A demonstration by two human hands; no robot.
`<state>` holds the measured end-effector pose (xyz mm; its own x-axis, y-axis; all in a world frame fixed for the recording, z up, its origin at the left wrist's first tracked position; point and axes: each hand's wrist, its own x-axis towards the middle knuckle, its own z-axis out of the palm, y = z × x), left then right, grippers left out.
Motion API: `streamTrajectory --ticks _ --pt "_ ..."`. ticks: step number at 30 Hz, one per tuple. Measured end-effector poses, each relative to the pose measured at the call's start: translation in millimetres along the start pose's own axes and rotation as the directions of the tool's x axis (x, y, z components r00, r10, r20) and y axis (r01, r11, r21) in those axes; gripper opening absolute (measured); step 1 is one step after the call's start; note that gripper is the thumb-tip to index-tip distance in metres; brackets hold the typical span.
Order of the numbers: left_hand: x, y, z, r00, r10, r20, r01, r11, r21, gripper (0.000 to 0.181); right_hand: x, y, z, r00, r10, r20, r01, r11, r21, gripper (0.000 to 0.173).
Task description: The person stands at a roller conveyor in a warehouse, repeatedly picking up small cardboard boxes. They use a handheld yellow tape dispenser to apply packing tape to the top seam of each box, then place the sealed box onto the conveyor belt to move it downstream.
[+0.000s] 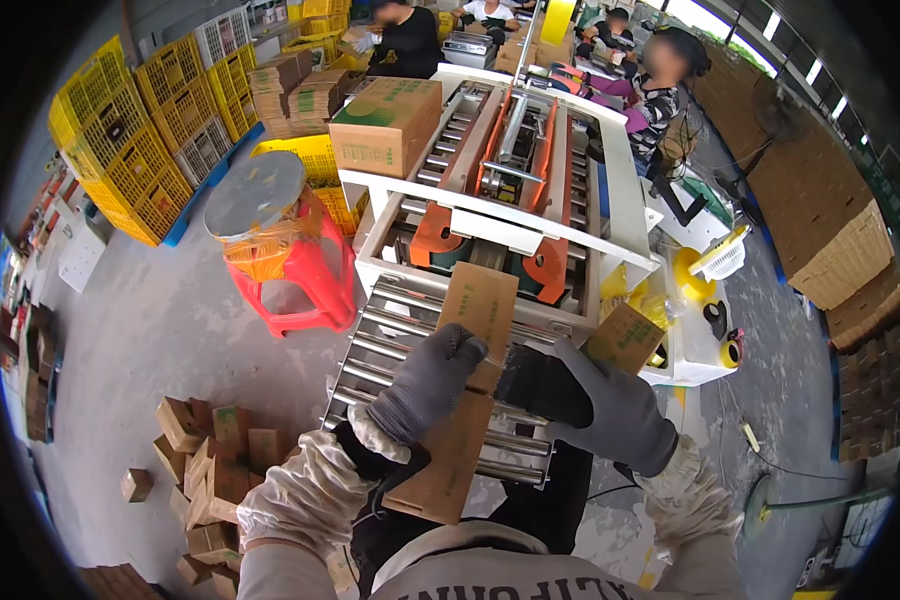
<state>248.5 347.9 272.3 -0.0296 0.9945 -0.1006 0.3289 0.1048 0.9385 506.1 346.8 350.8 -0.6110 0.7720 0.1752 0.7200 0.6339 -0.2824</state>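
In a grey knit glove, my left hand [435, 382] is curled over a long, narrow cardboard carton [444, 457] lying on the roller conveyor [390, 330]. A small clear strip shows by its fingertips; whether they pinch it is hard to see. My right hand [619, 416], also gloved, grips a black tape dispenser [544, 386], its working end beside the carton and partly hidden. The carton's far part [480, 296] reaches toward the carton-sealing machine [495, 217], and printing marks its top. Another small carton [626, 337] sits just beyond my right hand.
A red plastic stool [292, 277] with a round grey top stands left of the conveyor. Small cartons [217, 465] are heaped on the floor at lower left. Yellow crates [120, 157] are stacked behind. Tape rolls [694, 274] lie on a white stand at right. Several people work beyond the machine.
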Motion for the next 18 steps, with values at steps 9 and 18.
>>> streamTrajectory --ticks 9,18 --pt "32 -4 -41 0.924 -0.251 0.288 0.374 0.742 -0.556 0.070 22 61 1 1.000 0.013 -0.015 -0.013 0.999 0.044 0.096" --pt "20 7 -4 0.882 -0.154 0.446 0.387 0.778 -0.495 0.042 38 28 0 0.991 -0.049 0.126 0.050 0.999 -0.003 0.100"
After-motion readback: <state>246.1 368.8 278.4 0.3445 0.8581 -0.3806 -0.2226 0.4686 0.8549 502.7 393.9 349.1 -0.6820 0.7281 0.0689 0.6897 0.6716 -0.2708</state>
